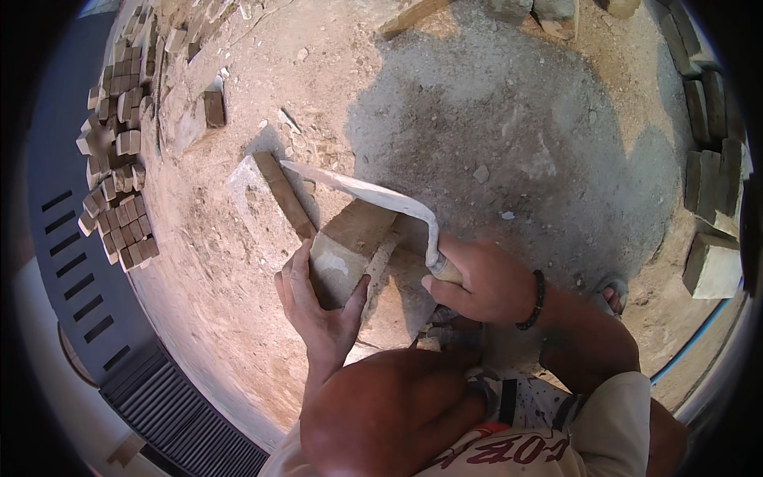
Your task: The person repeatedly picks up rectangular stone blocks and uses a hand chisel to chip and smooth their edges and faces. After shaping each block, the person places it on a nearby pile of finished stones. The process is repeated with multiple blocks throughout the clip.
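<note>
You have the brick (359,225) in your left hand (322,322), in the middle of the scene, a little left of your other hand. It is a thick block with straight edges. The long face turned upward and to the far side is brown and rather even, while the near end is grey-beige, rough, and carries one whitish patch. Whether it rests on the ground or is lifted, I cannot tell. Your left hand is partly open around this near end: the fingers lie along the left side and the thumb presses on the right side.

Your right hand (491,282) is closed around the handle of the trowel (373,193). The handle is pale, the neck is bent, and the blade is long, whitish and seen almost from its edge, with its tip directed to the far left. The blade passes across the far end of the brick; if they touch, I cannot tell.

Just to the left, a second brick (273,195) lies on the dusty ground (222,318), with a pale, pitted face and a brown side.
</note>
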### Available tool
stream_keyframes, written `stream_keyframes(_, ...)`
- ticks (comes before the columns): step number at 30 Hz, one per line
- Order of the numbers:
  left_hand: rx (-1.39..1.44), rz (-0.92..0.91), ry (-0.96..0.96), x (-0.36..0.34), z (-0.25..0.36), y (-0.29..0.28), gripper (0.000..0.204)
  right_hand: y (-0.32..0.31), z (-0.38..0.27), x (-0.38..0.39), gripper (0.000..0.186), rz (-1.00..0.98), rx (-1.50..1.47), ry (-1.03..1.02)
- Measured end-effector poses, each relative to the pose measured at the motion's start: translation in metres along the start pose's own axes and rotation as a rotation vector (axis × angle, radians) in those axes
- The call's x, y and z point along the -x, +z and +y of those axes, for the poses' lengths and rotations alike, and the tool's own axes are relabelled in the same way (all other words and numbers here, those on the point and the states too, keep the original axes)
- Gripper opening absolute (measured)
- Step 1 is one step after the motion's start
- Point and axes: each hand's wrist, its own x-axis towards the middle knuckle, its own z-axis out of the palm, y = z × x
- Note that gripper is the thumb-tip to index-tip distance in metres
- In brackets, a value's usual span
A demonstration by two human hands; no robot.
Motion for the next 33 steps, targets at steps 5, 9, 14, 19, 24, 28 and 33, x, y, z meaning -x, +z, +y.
stream_keyframes(5,0.099,0.058,-0.028,0.016,-0.015,-0.002,0.088,0.012,0.071,-0.037,0.035,0.032,0.087,0.103)
stream_keyframes(9,0.065,0.105,-0.011,0.029,-0.035,-0.002,0.089,0.010,0.019,-0.031,0.035,0.055,0.187,0.048)
stream_keyframes(14,0.152,0.111,-0.062,0.037,-0.033,0.000,0.090,0.020,0.058,-0.031,0.037,-0.118,0.039,0.251)
stream_keyframes(19,0.197,0.160,-0.071,0.060,-0.054,0.001,0.092,0.027,0.021,-0.022,0.036,-0.095,0.136,0.173)
stream_keyframes(24,0.240,0.206,-0.022,0.065,-0.068,0.012,0.092,0.042,0.044,-0.032,0.035,0.005,0.236,0.148)
stream_keyframes(28,0.262,0.222,-0.036,0.072,-0.079,0.010,0.090,0.023,0.041,-0.050,0.032,-0.092,0.224,0.242)
stream_keyframes(33,0.287,0.234,-0.039,0.076,-0.076,0.014,0.087,0.054,0.004,-0.017,0.032,-0.070,0.259,-0.043)
